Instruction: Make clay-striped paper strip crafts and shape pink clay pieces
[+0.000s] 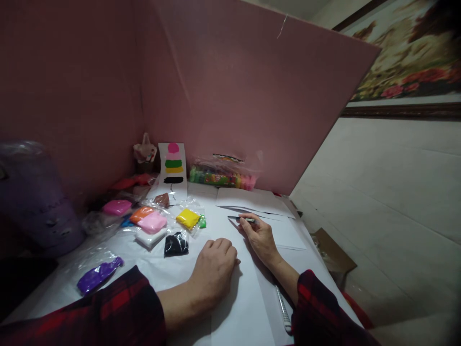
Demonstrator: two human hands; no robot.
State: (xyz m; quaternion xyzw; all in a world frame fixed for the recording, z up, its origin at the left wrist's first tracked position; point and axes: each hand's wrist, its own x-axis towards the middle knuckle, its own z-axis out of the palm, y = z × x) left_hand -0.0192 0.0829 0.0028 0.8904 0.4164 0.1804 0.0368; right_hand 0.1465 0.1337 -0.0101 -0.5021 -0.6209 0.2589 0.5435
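My right hand [259, 238] pinches a slim dark pen [248, 219], its tip pointing left just over the white sheets. Closed with its fingers curled under, my left hand [216, 266] rests on a white paper sheet [245, 307]; nothing shows in it, though its underside is hidden. To its left are a black clay packet [176, 245] and a yellow clay packet [188, 218]. Beside my right forearm lies a slender white tool with dark markings [283, 310]; its kind is unclear.
Pink [152, 222], orange, white and purple [99, 275] packets lie on the left. A card with coloured shapes [173, 166] leans against the pink board [245, 96]. Beside it is a bag of bright sticks [223, 177]. A purple container [39, 206] stands far left.
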